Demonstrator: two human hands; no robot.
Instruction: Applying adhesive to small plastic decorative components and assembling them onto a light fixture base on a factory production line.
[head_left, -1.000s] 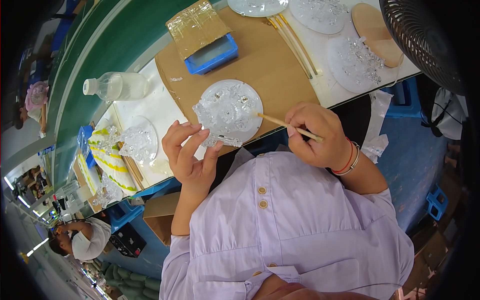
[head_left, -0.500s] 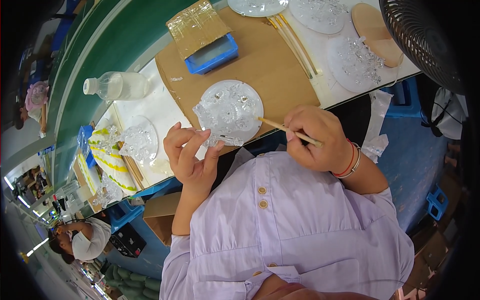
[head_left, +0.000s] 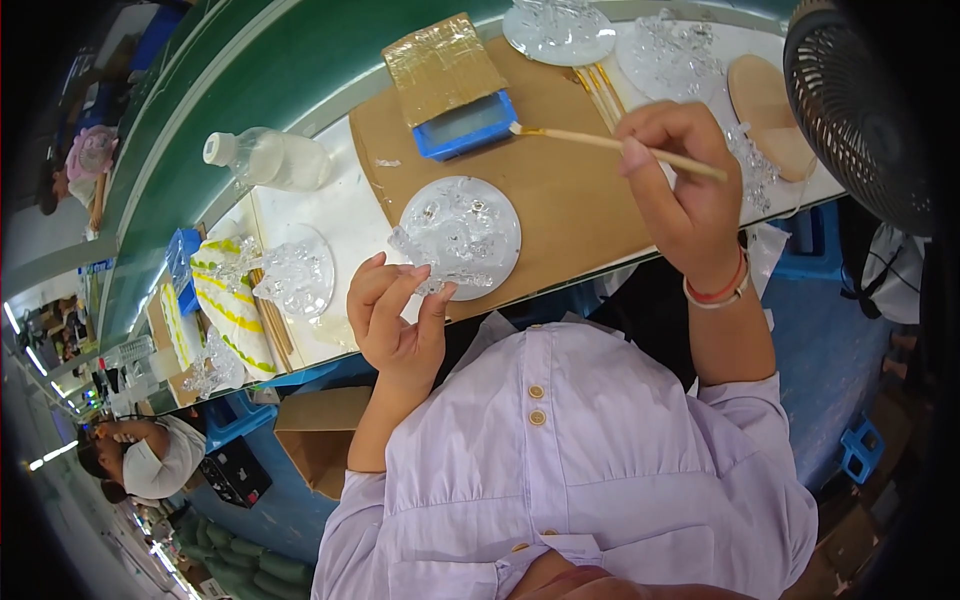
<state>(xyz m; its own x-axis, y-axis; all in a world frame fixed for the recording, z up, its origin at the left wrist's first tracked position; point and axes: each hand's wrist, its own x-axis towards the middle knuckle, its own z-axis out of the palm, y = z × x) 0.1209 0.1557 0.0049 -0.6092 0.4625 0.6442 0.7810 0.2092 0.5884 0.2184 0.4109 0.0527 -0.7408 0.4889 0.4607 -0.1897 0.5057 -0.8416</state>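
One disc point(head_left: 508, 230) between both hands point(head_left: 398, 318) point(head_left: 692, 190)

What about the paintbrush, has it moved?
Yes. The paintbrush moved forward, toward the blue box; its tip left the right edge of the round disc and is beside the box.

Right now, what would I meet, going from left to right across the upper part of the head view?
Transparent plastic bottle with cap, blue rectangular plastic container, bare right hand, black round-caged fan.
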